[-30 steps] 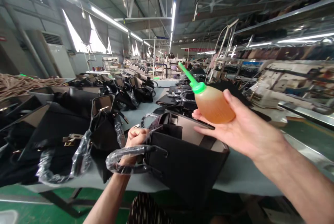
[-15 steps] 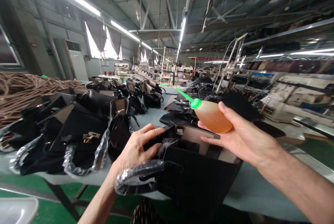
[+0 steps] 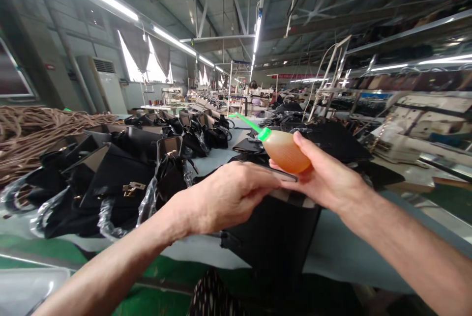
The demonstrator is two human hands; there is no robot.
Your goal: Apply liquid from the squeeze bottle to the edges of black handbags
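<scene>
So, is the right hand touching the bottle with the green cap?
Touching. The head view shows the right hand holding the bottle, thumb against its side.

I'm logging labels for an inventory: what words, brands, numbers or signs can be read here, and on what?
Nothing is readable.
Red banner at the far end: too small and blurred.
Small red sign at left: too small.
Bottle in the right hand: no legible marking.

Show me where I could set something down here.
Bare grey-blue tabletop shows between the nearest black bag and the right forearm, plus a narrow strip farther back between bag piles. The left side is crowded with black bags.
</scene>
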